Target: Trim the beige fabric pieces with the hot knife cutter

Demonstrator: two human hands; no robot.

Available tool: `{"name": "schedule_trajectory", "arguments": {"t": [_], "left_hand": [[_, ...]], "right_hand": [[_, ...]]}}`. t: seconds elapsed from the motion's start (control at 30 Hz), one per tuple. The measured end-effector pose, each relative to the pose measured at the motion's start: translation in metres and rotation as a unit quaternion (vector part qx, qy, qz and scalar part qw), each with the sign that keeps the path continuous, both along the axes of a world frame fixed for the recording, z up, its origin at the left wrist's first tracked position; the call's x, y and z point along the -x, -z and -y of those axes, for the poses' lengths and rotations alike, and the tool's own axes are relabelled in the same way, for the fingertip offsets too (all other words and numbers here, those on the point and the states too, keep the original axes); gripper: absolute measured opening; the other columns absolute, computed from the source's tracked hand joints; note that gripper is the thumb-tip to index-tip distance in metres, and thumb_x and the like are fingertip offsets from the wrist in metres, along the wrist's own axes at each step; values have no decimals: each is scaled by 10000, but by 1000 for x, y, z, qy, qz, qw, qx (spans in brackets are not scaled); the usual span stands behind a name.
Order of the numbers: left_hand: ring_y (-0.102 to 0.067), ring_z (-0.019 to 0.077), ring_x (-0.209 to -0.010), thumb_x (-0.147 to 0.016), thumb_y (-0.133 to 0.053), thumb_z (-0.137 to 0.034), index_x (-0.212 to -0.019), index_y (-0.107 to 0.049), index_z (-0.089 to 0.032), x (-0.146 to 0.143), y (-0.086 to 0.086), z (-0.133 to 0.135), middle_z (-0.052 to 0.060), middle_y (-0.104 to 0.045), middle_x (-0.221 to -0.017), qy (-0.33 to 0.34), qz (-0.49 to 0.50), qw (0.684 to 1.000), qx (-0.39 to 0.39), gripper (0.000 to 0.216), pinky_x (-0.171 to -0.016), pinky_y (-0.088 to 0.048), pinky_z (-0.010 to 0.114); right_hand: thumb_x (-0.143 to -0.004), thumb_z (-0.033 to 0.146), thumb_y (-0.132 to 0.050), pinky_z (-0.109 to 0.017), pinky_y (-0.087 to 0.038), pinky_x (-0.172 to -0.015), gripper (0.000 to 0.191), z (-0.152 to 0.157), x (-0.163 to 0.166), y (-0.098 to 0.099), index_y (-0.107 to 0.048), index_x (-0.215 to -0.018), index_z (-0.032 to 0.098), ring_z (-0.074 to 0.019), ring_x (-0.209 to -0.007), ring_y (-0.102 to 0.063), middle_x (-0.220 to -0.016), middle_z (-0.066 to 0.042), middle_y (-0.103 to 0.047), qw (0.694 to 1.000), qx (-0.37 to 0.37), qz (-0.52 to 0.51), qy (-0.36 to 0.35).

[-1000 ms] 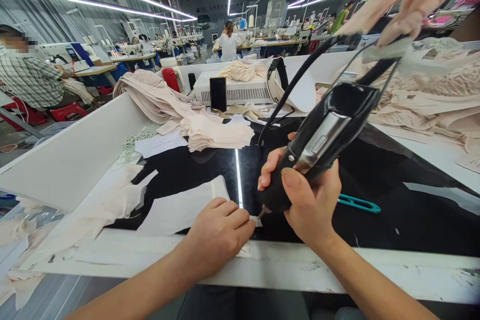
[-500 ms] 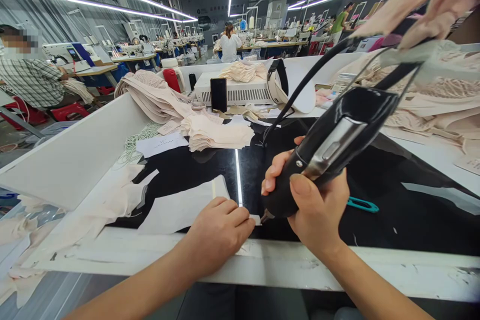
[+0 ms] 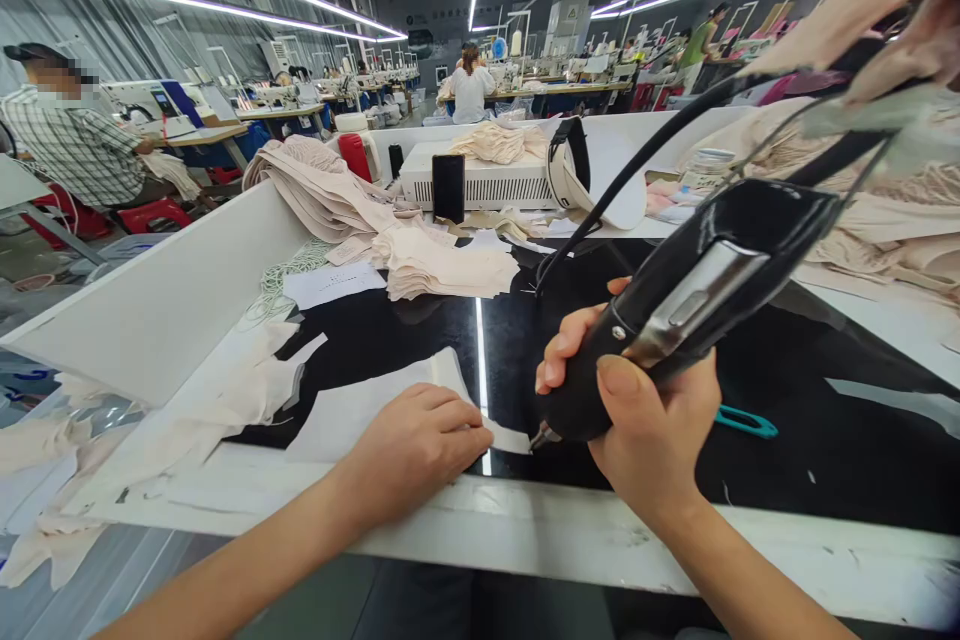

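Note:
My right hand is wrapped round a black corded hand tool with a silver lever and a narrow metal tip. The tip points down to the left and meets the end of a pale narrow strip on a white fabric piece. That piece lies flat on the glossy black tabletop. My left hand rests on its right part, fingers curled and pressed together on the fabric; the fingertips are partly hidden. A teal slotted tool lies right of my right hand.
Stacked beige fabric pieces lie behind, by a phone leaning on a white vented box. A black cable arches over the right side. A white side panel borders the left. Co-workers sit farther back.
My left hand has slid left along the fabric, away from the tool tip, and more of the pale strip shows. The tip stays at the strip's end. The view has shifted slightly.

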State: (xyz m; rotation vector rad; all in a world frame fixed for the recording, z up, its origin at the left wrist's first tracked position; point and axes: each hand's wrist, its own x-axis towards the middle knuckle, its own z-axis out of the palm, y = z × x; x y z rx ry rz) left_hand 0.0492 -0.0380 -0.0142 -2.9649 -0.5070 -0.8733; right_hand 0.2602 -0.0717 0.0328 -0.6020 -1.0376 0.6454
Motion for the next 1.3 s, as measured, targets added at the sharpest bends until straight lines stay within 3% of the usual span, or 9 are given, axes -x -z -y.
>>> {"name": "schedule_trajectory", "arguments": {"t": [0.13,0.3,0.6,0.9,1.3], "left_hand": [[-701,173,-882,-1131,-600,-135,-1056,-751,-189,5,2,0,-7,-791,-1000,-1,-8,1000,4,177,-855,-502,335],[-701,177,-915,-1110,-654,-147,-1040,-749,-188,4,7,1,2,-787,-1011,-11,-16,1000,-3,124,-870,-523,325],[-698,161,-898,-1087,-628,-78,-940,-693,-165,-5,9,0,2,-750,-956,-13,-43,999,-30,182,-858,-553,321],[-653,144,-836,-1098,-623,-83,-900,-665,-183,-7,13,1,-8,-741,-928,-23,-9,999,-41,225,-804,-535,309],[-644,142,-816,-1083,-634,-78,-910,-672,-184,-10,18,0,-1,-734,-928,-20,2,999,-25,207,-796,-526,302]], "right_hand": [[-893,423,-923,-295,-609,-522,374,-1,-1,1,-626,-1073,282,-154,-574,-687,-840,42,-746,1000,4,1,-2],[-852,445,-951,-306,-606,-499,477,-1,-2,-1,-663,-1193,278,-165,-545,-665,-796,41,-735,1000,13,-4,15],[-765,407,-972,-294,-589,-407,493,-5,1,-15,-678,-1129,252,-175,-489,-641,-721,47,-741,999,19,-26,35],[-804,364,-918,-289,-593,-444,447,-23,21,-12,-646,-1145,268,-156,-495,-648,-746,73,-735,999,-2,-28,40],[-852,367,-908,-292,-594,-472,432,-24,24,-7,-638,-1174,267,-153,-516,-656,-770,62,-732,999,-2,-13,41]]}}
